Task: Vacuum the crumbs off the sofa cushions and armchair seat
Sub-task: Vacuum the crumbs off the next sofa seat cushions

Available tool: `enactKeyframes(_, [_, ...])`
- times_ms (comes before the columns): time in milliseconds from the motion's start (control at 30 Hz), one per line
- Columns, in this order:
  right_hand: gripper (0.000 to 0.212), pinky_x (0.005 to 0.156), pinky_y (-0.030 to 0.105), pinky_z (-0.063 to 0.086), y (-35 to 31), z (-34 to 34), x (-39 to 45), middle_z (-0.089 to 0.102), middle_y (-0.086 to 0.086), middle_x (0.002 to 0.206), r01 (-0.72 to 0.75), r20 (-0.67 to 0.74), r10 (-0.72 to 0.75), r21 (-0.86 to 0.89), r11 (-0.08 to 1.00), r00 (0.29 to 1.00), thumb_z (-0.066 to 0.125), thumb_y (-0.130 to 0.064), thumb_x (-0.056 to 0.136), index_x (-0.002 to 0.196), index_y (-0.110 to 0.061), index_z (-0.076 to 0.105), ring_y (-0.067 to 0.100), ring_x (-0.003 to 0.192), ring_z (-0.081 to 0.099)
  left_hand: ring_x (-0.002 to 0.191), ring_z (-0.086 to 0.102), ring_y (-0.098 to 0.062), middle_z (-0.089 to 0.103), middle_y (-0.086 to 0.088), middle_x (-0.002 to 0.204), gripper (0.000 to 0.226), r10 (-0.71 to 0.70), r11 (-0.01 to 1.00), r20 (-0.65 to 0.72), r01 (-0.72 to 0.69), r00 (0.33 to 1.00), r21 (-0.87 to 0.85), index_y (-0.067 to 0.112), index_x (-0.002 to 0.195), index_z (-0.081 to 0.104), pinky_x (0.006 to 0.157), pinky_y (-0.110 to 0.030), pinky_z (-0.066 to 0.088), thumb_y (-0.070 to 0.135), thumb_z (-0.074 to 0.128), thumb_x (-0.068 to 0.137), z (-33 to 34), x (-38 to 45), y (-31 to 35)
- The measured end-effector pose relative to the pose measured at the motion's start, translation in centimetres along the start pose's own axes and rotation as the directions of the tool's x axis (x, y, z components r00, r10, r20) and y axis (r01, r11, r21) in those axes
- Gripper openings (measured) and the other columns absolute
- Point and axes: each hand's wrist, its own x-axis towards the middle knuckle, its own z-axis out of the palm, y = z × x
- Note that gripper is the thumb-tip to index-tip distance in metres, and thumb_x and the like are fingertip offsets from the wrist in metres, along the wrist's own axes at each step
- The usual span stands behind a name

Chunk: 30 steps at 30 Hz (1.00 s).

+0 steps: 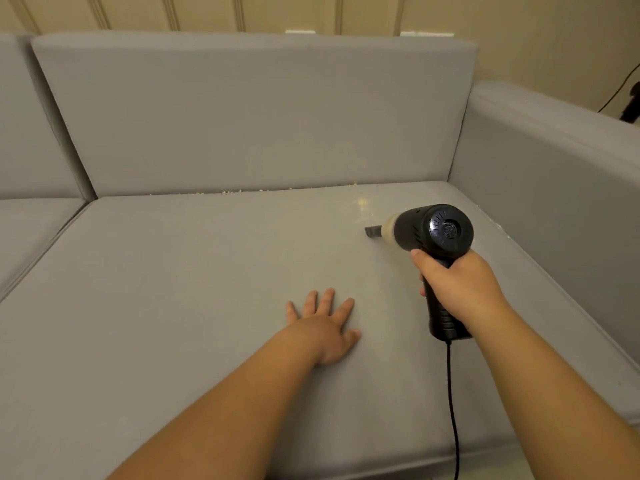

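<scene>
The right hand (460, 285) grips the handle of a black corded handheld vacuum (436, 233), its narrow nozzle low over the grey fabric sofa seat cushion (173, 289), while the left hand (323, 323) rests flat and spread on the cushion, holding nothing. Pale yellowish crumbs (362, 202) lie just beyond the nozzle and along the seam under the grey back cushion (256, 112), so slow, overlapping passes into that crease would likely serve best. No brand or writing is legible.

Head cam, fwd-down, close over sofa cushion (207, 271)
</scene>
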Motion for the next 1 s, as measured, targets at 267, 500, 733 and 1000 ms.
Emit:
enactKeyframes(267, [0.014,0.076,0.036,0.058,-0.2,3.2,2.3,0.075,0.009,0.086,0.009,0.057,-0.015,0.094,0.996,0.998,0.072,-0.036,0.095,0.098,-0.022,0.068,0.027,0.084,0.074,0.157,-0.023,-0.026,-0.024,0.005,0.171,0.069,0.029,1.000,-0.035,-0.029,0.999,0.012,0.048,0.161,-0.010,0.121,-0.064,-0.013,0.069,0.020,0.103,-0.2,0.5,-0.4])
enactKeyframes(500, [0.021,0.076,0.037,0.058,0.1,1.2,2.7,0.075,0.009,0.079,0.010,0.003,-0.010,0.034,0.999,1.000,0.072,-0.035,0.093,0.090,-0.015,0.070,0.028,0.080,0.076,0.157,-0.021,-0.029,-0.023,0.005,0.171,0.068,0.010,1.000,-0.098,-0.009,0.995,0.019,0.048,0.162,-0.009,0.120,-0.067,-0.012,0.069,0.017,0.103,-1.1,2.8,-0.7])
enactKeyframes(733, [0.015,0.084,0.044,0.059,0.9,2.5,4.5,0.072,0.009,0.082,-0.100,0.001,0.101,0.181,0.978,0.995,0.073,-0.033,0.095,0.096,-0.020,0.066,0.035,0.093,0.075,0.158,-0.020,-0.027,-0.022,0.007,0.171,0.074,-0.003,1.000,-0.131,0.001,0.991,-0.018,0.041,0.163,-0.011,0.120,-0.067,-0.010,0.070,0.019,0.102,-0.9,4.0,-1.2])
enactKeyframes(1000, [0.017,0.083,0.043,0.060,0.4,2.5,5.1,0.075,0.012,0.082,-0.067,-0.024,0.071,0.125,0.990,0.997,0.073,-0.033,0.093,0.093,-0.016,0.070,0.032,0.085,0.076,0.157,-0.022,-0.027,-0.023,0.006,0.171,0.078,0.010,1.000,-0.140,-0.013,0.990,-0.021,0.036,0.164,-0.013,0.120,-0.068,-0.011,0.070,0.019,0.102,-0.6,4.2,-1.4])
